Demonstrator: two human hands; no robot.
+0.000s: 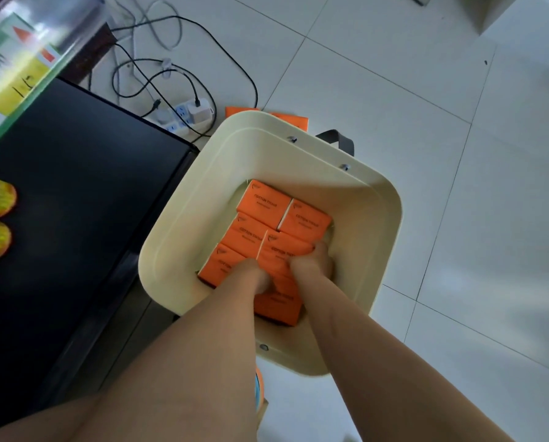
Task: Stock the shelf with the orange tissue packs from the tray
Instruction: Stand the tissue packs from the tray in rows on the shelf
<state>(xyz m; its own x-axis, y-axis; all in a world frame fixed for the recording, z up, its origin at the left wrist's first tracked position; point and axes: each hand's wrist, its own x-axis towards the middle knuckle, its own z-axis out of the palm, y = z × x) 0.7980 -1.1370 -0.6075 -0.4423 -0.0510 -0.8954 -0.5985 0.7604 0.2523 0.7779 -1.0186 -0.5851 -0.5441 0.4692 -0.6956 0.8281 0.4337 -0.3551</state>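
Pick-up step in hand. Left hand (260, 277) and right hand (311, 261) are both clamped on one orange tissue pack (282, 253) inside the cream tray (203, 199), frame centre. Next: lift clear, carry to the black shelf (75, 186) (frame left). Packs look soft, tightly packed, printed uppermost.

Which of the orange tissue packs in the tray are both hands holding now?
The pack on the right side of the middle row. The left hand and right hand grip its near end; the other packs lie untouched.
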